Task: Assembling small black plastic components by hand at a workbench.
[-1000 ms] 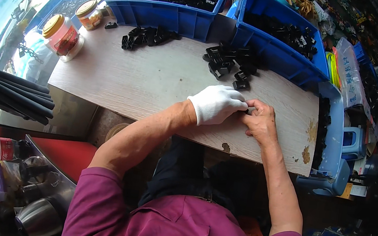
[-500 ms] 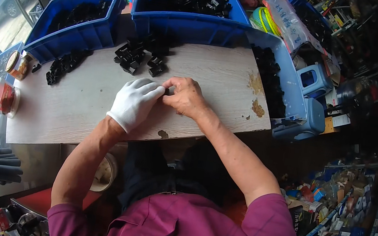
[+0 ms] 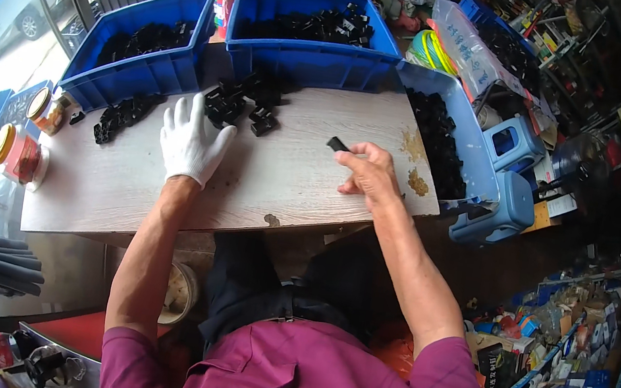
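Note:
My left hand (image 3: 193,143), in a white glove, is over the left part of the table with its fingers spread and nothing in them. Just beyond it and to its right lies a pile of black plastic parts (image 3: 261,118). Bare and farther right, my right hand (image 3: 369,175) pinches a small black plastic part (image 3: 336,143) between thumb and fingers, a little above the tabletop (image 3: 289,179). To the left of my gloved hand, a row of similar black parts (image 3: 119,117) lies below the left bin. The exact shape of the held part is too small to make out.
Two blue bins (image 3: 310,61) of black parts stand along the far edge, and a lighter blue bin (image 3: 491,169) at the right. Jars with yellow lids (image 3: 5,143) stand at the left edge. Blue plastic stools (image 3: 514,200) are beside the right bin.
My hands have parted from the middle of the table. The left has gone left and opened near the pile; the right has moved right with the black part.

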### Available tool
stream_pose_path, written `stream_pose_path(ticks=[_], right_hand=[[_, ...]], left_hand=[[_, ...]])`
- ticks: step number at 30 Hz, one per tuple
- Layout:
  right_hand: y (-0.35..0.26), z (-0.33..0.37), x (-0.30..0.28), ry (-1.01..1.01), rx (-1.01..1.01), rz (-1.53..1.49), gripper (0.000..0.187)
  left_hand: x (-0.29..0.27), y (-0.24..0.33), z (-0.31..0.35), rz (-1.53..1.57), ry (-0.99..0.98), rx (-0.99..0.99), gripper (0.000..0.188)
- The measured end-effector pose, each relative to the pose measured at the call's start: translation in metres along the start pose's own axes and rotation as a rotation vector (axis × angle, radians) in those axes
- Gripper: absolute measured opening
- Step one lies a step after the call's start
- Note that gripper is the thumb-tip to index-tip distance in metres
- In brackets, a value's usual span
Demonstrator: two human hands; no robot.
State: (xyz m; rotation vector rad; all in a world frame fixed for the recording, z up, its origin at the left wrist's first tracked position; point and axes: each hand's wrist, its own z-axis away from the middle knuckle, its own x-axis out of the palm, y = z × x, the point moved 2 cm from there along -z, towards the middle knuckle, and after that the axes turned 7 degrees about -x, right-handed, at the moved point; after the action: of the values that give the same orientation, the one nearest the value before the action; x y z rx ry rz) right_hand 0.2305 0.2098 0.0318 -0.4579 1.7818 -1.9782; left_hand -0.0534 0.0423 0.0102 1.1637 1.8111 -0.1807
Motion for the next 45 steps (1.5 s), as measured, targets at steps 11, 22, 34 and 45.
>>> stream_pose_path(ticks=[11, 22, 34, 45], right_hand=[[0.013, -0.033, -0.137, 0.737, 0.014, -0.099, 0.027], [0.012, -0.014, -0.058, 0.256, 0.012, -0.042, 0.026], [-0.001, -0.026, 0.022, 0.039, 0.018, 0.100, 0.040], [-0.019, -0.058, 0.063, -0.124, -0.045, 0.395, 0.055]], left_hand=[[0.043, 0.076, -0.001, 0.049, -0.095, 0.068, 0.062], [0.008, 0.036, -0.008, 0.408, 0.153, 0.197, 0.025], [-0.003, -0.126, -0.047, -0.351, 0.182, -0.011, 0.013], [-0.006, -0.097, -0.035, -0.051, 0.121, 0.141, 0.015]])
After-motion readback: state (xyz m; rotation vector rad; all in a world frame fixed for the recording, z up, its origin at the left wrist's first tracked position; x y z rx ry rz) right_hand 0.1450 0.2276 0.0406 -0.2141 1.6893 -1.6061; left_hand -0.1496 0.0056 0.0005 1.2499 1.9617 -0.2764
